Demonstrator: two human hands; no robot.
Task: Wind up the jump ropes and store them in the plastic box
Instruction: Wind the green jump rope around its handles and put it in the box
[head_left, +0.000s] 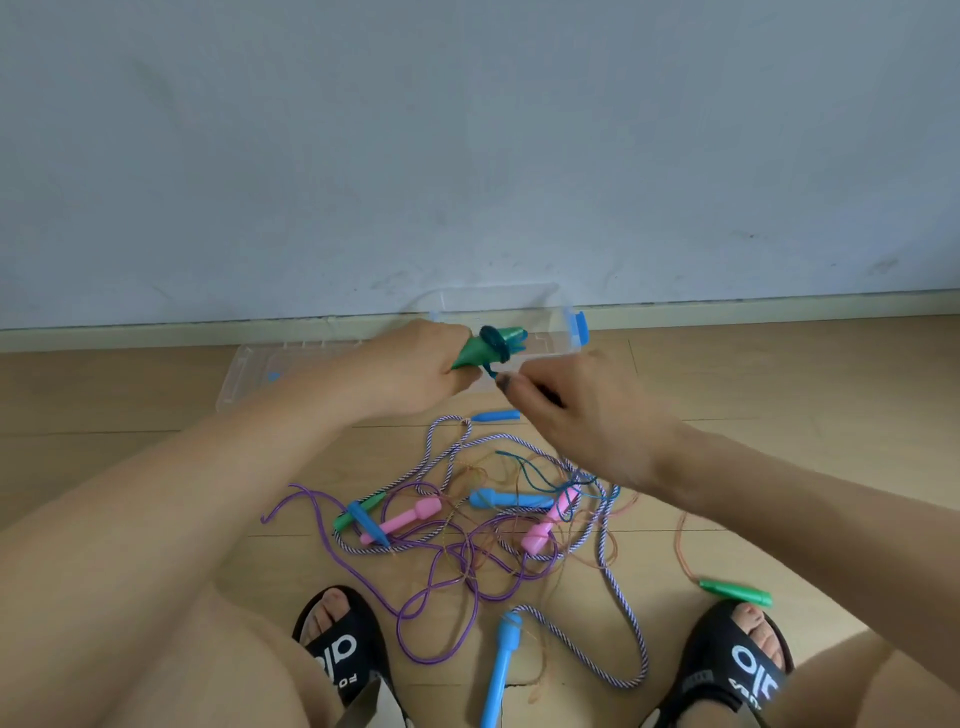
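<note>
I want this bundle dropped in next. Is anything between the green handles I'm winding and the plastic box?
Nothing visible. The left hand holds the green handles right in front of the clear plastic box, whose lid lies beside it.

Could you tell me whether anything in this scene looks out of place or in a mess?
Yes: several jump ropes lie tangled in one knot on the floor, cords crossing over each other. One green handle lies apart by the right sandal, its thin cord trailing back toward the pile.
</note>
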